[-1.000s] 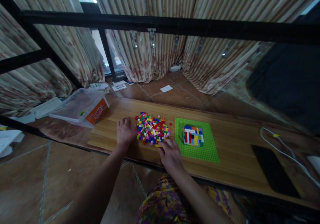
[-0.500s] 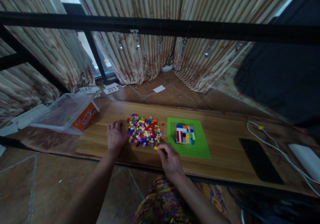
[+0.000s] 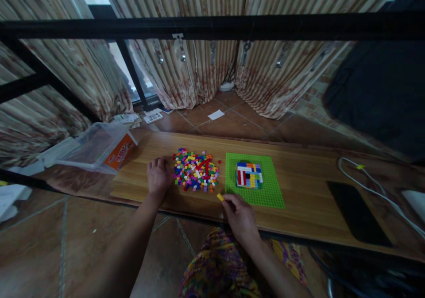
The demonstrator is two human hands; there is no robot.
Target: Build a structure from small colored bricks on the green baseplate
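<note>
A small yellow brick is pinched between the thumb and forefinger of my right hand, just in front of the loose pile and left of the green baseplate's near corner. My left hand rests on the tabletop at the left edge of the pile of mixed coloured bricks, fingers loosely bent and nothing visible in them. On the green baseplate stands a low block of joined bricks in blue, white, red, yellow and orange.
Left of the pile, a clear plastic tub with an orange label lies on the wooden table. A flat black object and a white cable are at the right. A dark metal rail crosses in front of the curtains.
My right hand has lifted the yellow brick from the near edge of the pile and moved it right, towards the baseplate. My left hand stays beside the pile. The camera view has shifted slightly.
</note>
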